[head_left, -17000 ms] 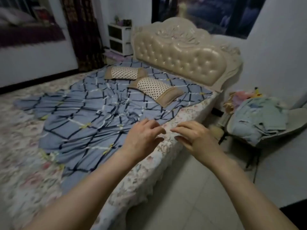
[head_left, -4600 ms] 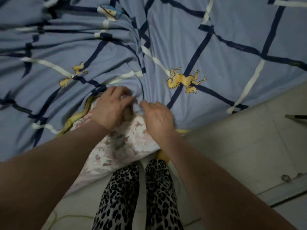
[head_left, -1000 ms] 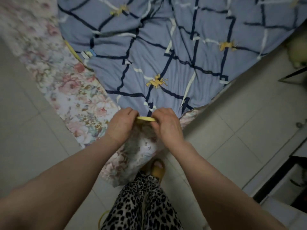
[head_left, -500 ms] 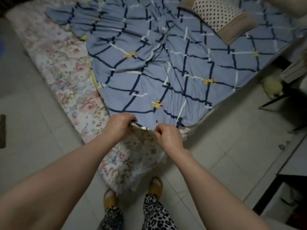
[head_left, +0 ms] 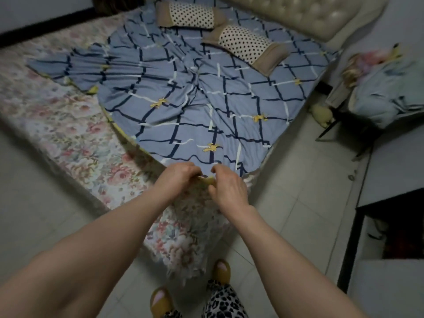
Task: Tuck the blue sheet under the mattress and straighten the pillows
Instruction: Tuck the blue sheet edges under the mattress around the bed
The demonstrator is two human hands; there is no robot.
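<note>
The blue sheet [head_left: 195, 104] with dark and white checks lies rumpled over the right half of the floral mattress [head_left: 68, 131]. At the mattress's near corner my left hand [head_left: 177, 177] and my right hand [head_left: 226, 188] both pinch the sheet's yellow-edged corner, side by side, fingers curled. Creases fan out from the middle of the sheet. Two dotted pillows lie near the headboard: one [head_left: 190, 17] at the back and one [head_left: 245, 45] set askew to its right.
A padded cream headboard [head_left: 298, 14] stands at the top right. A chair heaped with clothes [head_left: 380, 88] is beside the bed on the right. A dark cabinet [head_left: 390, 237] stands at the right edge. My feet in yellow slippers [head_left: 220, 269] are on the tiled floor.
My view has risen, showing the whole bed and both pillows. Both hands stay at the sheet's corner, now closer together, and the sheet is drawn further toward the mattress corner.
</note>
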